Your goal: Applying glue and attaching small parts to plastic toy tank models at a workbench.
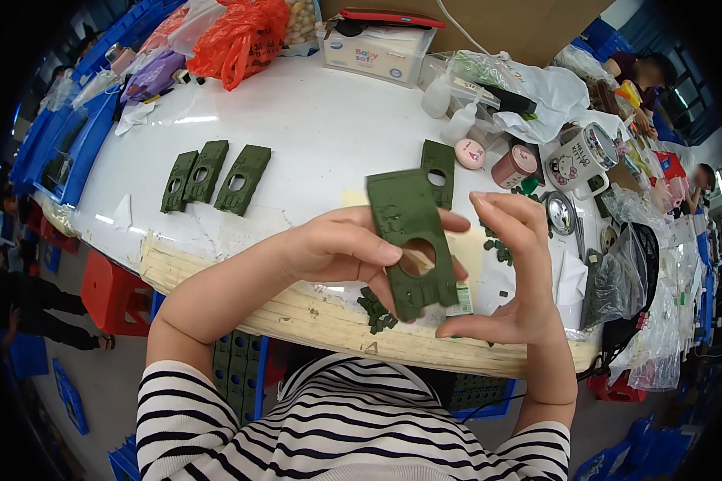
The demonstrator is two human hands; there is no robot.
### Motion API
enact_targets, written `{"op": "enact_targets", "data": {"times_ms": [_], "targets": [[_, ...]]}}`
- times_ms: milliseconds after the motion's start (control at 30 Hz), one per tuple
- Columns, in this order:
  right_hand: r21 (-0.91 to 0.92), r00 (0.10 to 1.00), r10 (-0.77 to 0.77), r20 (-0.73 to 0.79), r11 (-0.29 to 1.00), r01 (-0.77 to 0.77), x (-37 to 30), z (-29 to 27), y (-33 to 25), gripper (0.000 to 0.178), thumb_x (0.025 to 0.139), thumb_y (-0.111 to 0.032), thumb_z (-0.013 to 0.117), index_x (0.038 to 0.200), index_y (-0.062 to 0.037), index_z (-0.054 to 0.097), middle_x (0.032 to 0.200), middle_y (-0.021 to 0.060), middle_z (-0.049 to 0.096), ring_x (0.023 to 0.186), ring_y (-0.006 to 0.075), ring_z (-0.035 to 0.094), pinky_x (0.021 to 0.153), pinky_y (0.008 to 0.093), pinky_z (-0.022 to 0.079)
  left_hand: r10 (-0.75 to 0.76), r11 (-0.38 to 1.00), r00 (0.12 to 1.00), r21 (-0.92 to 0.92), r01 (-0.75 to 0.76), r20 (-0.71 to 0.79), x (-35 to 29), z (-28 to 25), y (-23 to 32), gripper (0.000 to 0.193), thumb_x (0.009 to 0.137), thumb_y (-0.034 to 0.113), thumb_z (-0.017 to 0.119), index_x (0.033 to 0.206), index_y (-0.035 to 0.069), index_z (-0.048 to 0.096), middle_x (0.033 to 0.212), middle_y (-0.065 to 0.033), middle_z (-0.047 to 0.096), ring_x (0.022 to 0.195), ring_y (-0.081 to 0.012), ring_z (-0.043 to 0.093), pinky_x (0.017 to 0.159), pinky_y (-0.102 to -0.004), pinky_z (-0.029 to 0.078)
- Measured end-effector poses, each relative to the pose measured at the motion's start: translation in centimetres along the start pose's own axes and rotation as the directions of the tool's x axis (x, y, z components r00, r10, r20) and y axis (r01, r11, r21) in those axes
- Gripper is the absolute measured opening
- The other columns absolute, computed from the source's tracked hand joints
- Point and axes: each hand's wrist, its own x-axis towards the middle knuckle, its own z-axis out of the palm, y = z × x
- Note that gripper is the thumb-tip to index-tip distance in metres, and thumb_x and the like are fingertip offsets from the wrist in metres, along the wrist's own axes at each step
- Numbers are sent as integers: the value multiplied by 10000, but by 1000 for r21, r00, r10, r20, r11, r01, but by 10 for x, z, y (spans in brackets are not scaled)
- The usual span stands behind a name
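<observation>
My left hand grips a dark green plastic plate, shaped like a toy tank hull with a round hole, and holds it tilted above the table's near edge. The thumb lies on its face; fingertips show past its right side. My right hand is just right of it, thumb and fingers spread apart, holding nothing. Similar green hull parts lie flat in a group of three at the left. Another hull part lies behind the held one. Small green pieces are heaped beneath my left hand, with more small pieces beside my right.
At the back stand a clear box and a red plastic bag. White squeeze bottles, a pink tin and a white mug crowd the right. Blue crates flank the table's left; a red stool stands below.
</observation>
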Motion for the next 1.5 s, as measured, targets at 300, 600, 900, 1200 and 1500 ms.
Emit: {"op": "enact_targets", "data": {"times_ms": [300, 600, 900, 1200, 1500], "targets": [[126, 973, 51, 225, 989, -81, 0, 3, -13, 949, 527, -412, 879, 1297, 2, 509, 1322, 194, 481, 1205, 352, 470, 976, 439, 396, -233, 972, 956, 17, 234, 175, -6, 8, -10, 621, 990, 358, 422, 1415, -57, 241, 1175, -203, 546, 885, -255, 674, 705, -425, 604], [11, 989, 58, 137, 998, -60, -2, -2, -23, 964, 521, -294, 897, 1319, 36, 467, 1326, 225, 466, 1172, 350, 511, 949, 420, 447, -185, 951, 983, 251, 181, -8, -8, 24, -5, 568, 989, 442, 398, 1269, -49, 447, 1045, -158, 603, 842, -223, 676, 662, -366, 612], [94, 980, 18, 199, 995, -37, 5, 5, -24, 776, 625, -255, 834, 1290, -1, 526, 1286, 186, 485, 1097, 322, 540, 903, 389, 462, -194, 978, 980, 76, 196, -39, -30, 26, -17, 672, 964, 549, 332, 1218, -55, 475, 959, -225, 628, 721, -270, 687, 588, -397, 615], [55, 881, -144, 450, 989, 134, 34, 22, -41, 713, 689, -312, 791, 1239, 54, 522, 1222, 150, 507, 1136, 265, 523, 955, 358, 423, -28, 858, 880, 439, 265, -475, -89, 78, 10, 694, 897, 550, 490, 1085, -113, 573, 906, -279, 634, 763, -306, 676, 636, -403, 601], [17, 906, -141, 400, 989, 147, 49, 78, -56, 588, 656, -139, 797, 1182, 6, 577, 1101, 125, 583, 991, 264, 590, 852, 350, 481, 619, -379, 740, 726, 574, -262, -123, 116, -14, 436, 752, 322, 696, 919, -68, 596, 778, -181, 629, 779, -314, 642, 678, -370, 524]]}}
